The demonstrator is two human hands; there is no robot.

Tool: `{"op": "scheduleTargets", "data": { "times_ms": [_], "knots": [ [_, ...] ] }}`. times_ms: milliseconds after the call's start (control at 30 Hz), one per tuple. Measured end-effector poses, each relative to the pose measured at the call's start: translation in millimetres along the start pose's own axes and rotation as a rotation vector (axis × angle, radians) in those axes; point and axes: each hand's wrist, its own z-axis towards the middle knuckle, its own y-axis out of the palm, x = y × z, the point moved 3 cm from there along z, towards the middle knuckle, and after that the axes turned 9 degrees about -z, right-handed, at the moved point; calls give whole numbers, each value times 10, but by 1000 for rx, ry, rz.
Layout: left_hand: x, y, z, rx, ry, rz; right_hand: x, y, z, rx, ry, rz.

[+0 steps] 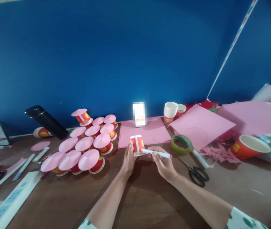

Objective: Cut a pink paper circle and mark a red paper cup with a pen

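Note:
A red and white paper cup (136, 143) is held upside down at the centre, with my left hand (128, 161) closed around its left side. A white strip runs down the cup's front. My right hand (163, 166) is closed on a white marker pen (158, 153), whose tip points left and meets or nearly meets the cup's lower right side. Behind the cup lie flat pink paper sheets (126, 132). Left of my hands stand several upturned red cups topped with pink paper discs (89, 159).
Green tape (181, 144), black-handled scissors (198, 176) and another marker (200, 158) lie at the right. Beyond are stacked cups (170, 111), a large red cup (251, 147) and pink paper (202, 125). At the left are a black flask (47, 121) and a power strip (12, 198).

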Motion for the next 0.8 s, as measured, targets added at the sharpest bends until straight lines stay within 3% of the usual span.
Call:
{"op": "scheduleTargets", "data": {
  "times_ms": [367,800],
  "knots": [
    [11,27,-6,-89,15,-14,-35,-1,14,20,-34,-26],
    [-14,-2,3,-74,5,-2,-7,7,14,-1,-24,-15]
  ]
}}
